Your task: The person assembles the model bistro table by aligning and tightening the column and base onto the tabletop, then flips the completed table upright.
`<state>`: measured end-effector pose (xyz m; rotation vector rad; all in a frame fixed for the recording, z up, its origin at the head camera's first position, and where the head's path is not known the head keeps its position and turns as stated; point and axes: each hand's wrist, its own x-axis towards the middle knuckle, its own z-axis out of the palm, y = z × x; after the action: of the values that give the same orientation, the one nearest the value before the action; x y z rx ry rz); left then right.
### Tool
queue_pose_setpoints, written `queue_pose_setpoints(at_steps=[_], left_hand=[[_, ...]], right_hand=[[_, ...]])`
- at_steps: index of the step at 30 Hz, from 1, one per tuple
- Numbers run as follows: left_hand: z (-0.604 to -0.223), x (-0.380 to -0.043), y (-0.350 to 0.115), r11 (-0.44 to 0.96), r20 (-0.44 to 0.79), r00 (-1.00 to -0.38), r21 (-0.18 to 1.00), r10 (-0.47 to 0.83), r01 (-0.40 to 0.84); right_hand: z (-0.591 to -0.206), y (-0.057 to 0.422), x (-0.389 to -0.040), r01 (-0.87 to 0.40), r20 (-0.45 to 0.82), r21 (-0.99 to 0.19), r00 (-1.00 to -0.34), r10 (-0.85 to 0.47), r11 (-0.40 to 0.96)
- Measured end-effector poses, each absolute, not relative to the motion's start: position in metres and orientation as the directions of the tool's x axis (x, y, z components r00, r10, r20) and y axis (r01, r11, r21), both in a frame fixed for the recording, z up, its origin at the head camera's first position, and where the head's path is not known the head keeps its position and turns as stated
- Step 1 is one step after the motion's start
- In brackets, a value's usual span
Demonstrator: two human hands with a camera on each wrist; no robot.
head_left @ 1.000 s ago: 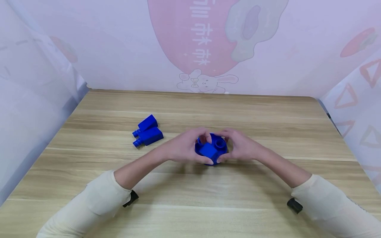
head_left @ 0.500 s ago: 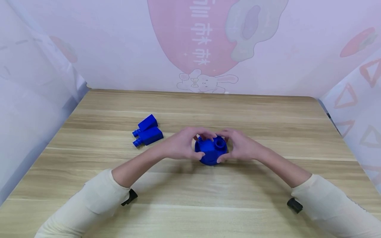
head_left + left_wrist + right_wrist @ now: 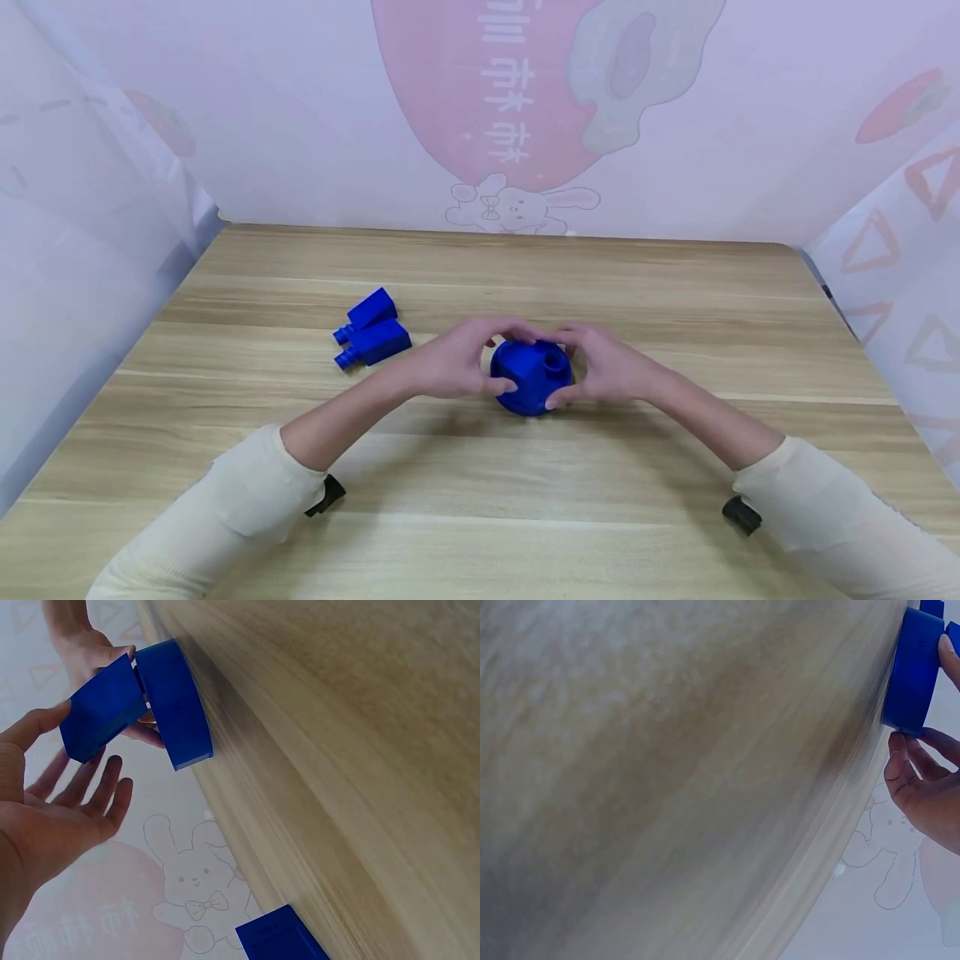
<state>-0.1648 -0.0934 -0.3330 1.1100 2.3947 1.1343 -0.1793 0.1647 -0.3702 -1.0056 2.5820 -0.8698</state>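
In the head view, a round blue base (image 3: pixel 528 407) sits low at the table's middle, with a raised ring socket (image 3: pixel 556 361) on its right. A blue block (image 3: pixel 519 363) with a rectangular body stands upright over the base's left side; the left wrist view shows this block (image 3: pixel 105 709) joined to the base (image 3: pixel 176 705) by a narrow gap. My left hand (image 3: pixel 461 362) holds the block between thumb and fingertips, its other fingers spread. My right hand (image 3: pixel 606 367) grips the base's right rim, thumb in front and fingers behind.
Two more blue blocks with threaded necks, one nearer (image 3: pixel 381 343) and one farther (image 3: pixel 372 309), lie side by side left of the hands on the wooden table (image 3: pixel 480 483). A printed curtain (image 3: pixel 300 117) rises behind the table's far edge.
The left thumb has shifted left off the block's front, and the left fingers have moved round it. The block's body has turned on the base. My right hand keeps its grip.
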Motion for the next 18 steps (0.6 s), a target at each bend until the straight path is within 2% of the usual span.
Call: queue_pose_setpoints(at_steps=[4,8,12,18], left_hand=[[-0.3317,-0.1623,-0.0917,0.498,0.039,-0.757,0.73,0.653,0.467],[-0.3301,-0.1607,-0.0885,0.548,0.014,-0.8,0.721,0.6,0.424],[-0.3277,-0.1604,-0.0869,0.555,0.024,-0.793,0.702,0.608,0.446],[-0.3267,-0.1614,-0.0873,0.5,0.064,-0.746,0.703,0.663,0.505]], right_hand=[[-0.3699,0.1647,-0.179,-0.538,-0.012,-0.594,-0.738,-0.675,0.598],[-0.3691,0.1645,-0.1789,-0.535,-0.022,-0.59,-0.738,-0.674,0.605],[-0.3685,0.1659,-0.1801,-0.534,-0.041,-0.593,-0.728,-0.685,0.603],[-0.3664,0.1684,-0.1824,-0.55,-0.046,-0.603,-0.7,-0.713,0.578]])
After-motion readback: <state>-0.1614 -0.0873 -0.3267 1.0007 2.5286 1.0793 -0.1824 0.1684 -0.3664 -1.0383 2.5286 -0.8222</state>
